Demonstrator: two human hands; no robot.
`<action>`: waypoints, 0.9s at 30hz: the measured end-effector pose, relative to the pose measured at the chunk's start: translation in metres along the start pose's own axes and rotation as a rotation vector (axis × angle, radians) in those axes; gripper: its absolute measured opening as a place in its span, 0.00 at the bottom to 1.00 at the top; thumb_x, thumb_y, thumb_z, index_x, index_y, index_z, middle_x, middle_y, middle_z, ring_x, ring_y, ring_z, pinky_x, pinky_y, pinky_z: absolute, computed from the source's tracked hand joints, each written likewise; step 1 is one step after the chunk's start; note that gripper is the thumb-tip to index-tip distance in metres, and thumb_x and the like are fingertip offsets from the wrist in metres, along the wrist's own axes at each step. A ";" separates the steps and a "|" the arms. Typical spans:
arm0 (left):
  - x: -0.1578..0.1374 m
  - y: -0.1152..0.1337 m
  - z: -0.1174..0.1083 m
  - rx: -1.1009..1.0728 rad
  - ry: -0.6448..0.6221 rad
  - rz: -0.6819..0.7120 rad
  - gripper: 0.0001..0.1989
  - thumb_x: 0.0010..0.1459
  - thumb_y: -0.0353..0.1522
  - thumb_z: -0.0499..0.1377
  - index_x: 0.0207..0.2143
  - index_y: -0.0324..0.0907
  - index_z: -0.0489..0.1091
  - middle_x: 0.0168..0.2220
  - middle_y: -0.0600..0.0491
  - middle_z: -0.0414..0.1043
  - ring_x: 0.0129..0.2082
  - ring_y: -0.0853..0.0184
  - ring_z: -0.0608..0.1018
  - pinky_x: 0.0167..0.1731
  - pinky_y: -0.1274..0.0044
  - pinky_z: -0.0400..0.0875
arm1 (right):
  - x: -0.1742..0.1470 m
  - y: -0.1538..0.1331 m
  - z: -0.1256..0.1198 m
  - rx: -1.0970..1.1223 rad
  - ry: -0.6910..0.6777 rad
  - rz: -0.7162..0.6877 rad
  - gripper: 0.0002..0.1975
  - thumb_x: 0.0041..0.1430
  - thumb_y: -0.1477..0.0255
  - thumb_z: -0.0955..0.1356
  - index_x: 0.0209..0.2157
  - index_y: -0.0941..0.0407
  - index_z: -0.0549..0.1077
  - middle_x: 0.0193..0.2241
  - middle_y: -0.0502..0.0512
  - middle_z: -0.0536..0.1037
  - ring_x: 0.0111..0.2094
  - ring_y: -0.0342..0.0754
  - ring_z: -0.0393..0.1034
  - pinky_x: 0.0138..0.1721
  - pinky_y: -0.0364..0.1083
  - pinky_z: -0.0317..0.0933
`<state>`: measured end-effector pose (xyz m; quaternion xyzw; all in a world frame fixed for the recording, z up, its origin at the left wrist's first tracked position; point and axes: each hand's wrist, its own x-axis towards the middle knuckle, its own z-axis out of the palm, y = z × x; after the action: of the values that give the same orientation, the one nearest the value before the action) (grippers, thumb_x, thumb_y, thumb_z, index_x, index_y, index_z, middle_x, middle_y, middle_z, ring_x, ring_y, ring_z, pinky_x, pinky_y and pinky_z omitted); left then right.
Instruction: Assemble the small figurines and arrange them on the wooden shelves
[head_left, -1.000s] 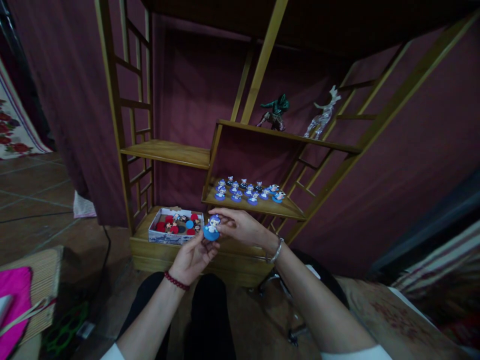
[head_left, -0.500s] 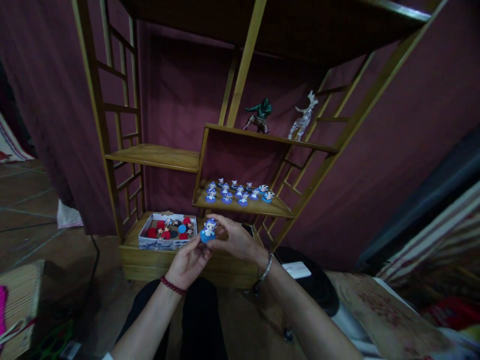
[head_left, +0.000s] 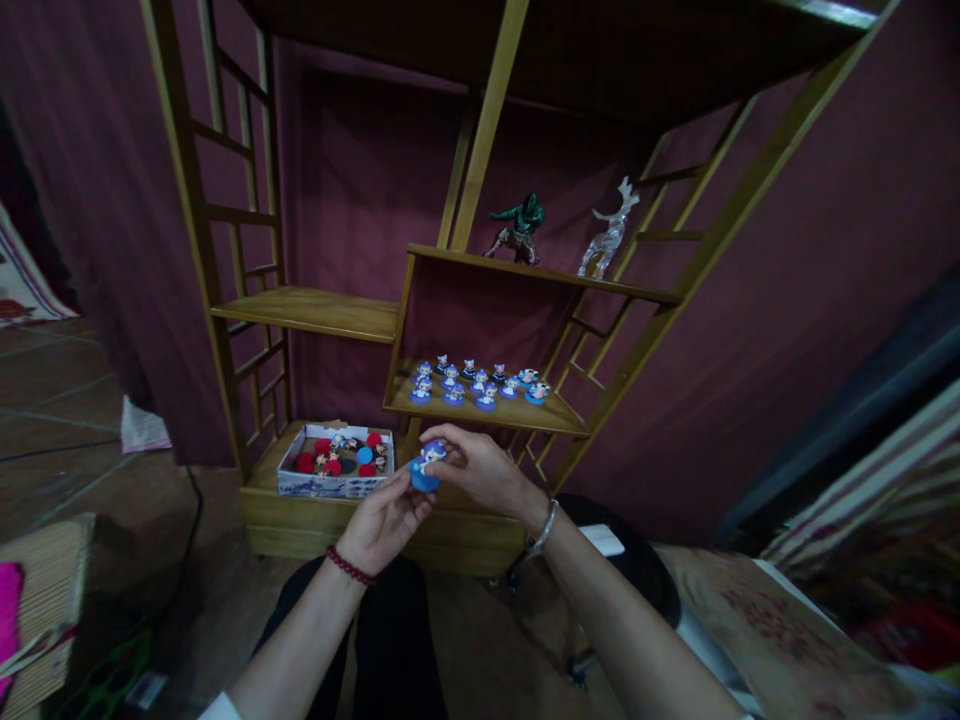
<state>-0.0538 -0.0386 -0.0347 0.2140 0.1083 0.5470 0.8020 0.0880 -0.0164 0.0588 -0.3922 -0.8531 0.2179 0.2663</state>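
A small figurine (head_left: 424,478) with a purple top and a round blue base is held upright between my two hands, in front of the shelf unit. My left hand (head_left: 386,520), below and to the left, grips the base with its fingertips. From the right, my right hand (head_left: 480,468) pinches the figurine's upper part, hiding some of it. Behind and above, several similar figurines (head_left: 480,382) stand in rows on a low shelf (head_left: 420,405). To the left sits an open cardboard box (head_left: 322,488) with several figures and red, blue and dark round bases inside.
The wooden shelf unit (head_left: 322,308) stands against a maroon curtain. A green-hooded figure (head_left: 519,230) and a clear deer statue (head_left: 609,235) stand on its upper shelf. At the right are a black round stool (head_left: 649,570) with a white item (head_left: 602,539) and a floral-patterned surface (head_left: 757,620).
Both hands have shifted slightly right with the figurine. My right thumb now lies across its front, covering more of it.
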 end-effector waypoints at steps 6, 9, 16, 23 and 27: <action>-0.005 0.000 0.003 0.033 0.002 0.028 0.08 0.47 0.29 0.60 0.32 0.37 0.69 0.30 0.52 0.70 0.29 0.71 0.71 0.29 0.81 0.65 | 0.000 -0.005 0.001 -0.054 0.023 -0.072 0.11 0.50 0.68 0.66 0.37 0.55 0.70 0.31 0.49 0.73 0.29 0.40 0.65 0.31 0.38 0.59; -0.007 0.001 0.006 0.021 0.008 0.050 0.08 0.46 0.28 0.61 0.32 0.37 0.70 0.30 0.52 0.70 0.30 0.72 0.71 0.31 0.80 0.65 | -0.001 -0.008 0.002 -0.064 0.024 -0.090 0.11 0.51 0.67 0.65 0.37 0.55 0.70 0.31 0.49 0.73 0.30 0.41 0.66 0.32 0.39 0.59; -0.009 0.000 0.005 0.004 -0.005 0.079 0.08 0.45 0.28 0.62 0.31 0.36 0.70 0.31 0.52 0.70 0.30 0.72 0.70 0.31 0.80 0.64 | -0.002 -0.014 0.005 -0.094 0.055 -0.113 0.11 0.50 0.70 0.66 0.37 0.55 0.70 0.33 0.50 0.74 0.32 0.42 0.67 0.35 0.40 0.59; -0.008 -0.004 -0.001 -0.020 -0.041 0.071 0.08 0.45 0.29 0.62 0.32 0.37 0.70 0.31 0.52 0.70 0.31 0.71 0.71 0.31 0.80 0.65 | -0.003 -0.011 0.010 -0.113 0.044 -0.125 0.11 0.51 0.70 0.65 0.38 0.54 0.69 0.34 0.50 0.74 0.34 0.42 0.67 0.38 0.41 0.59; -0.008 0.001 -0.002 0.023 -0.090 0.037 0.12 0.48 0.28 0.59 0.38 0.38 0.69 0.33 0.52 0.70 0.32 0.70 0.72 0.33 0.80 0.65 | -0.001 -0.009 0.009 -0.059 0.047 -0.105 0.17 0.50 0.70 0.66 0.43 0.53 0.66 0.37 0.50 0.73 0.36 0.43 0.67 0.38 0.42 0.60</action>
<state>-0.0587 -0.0456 -0.0363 0.2496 0.0744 0.5505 0.7932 0.0779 -0.0241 0.0564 -0.3595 -0.8721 0.1690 0.2859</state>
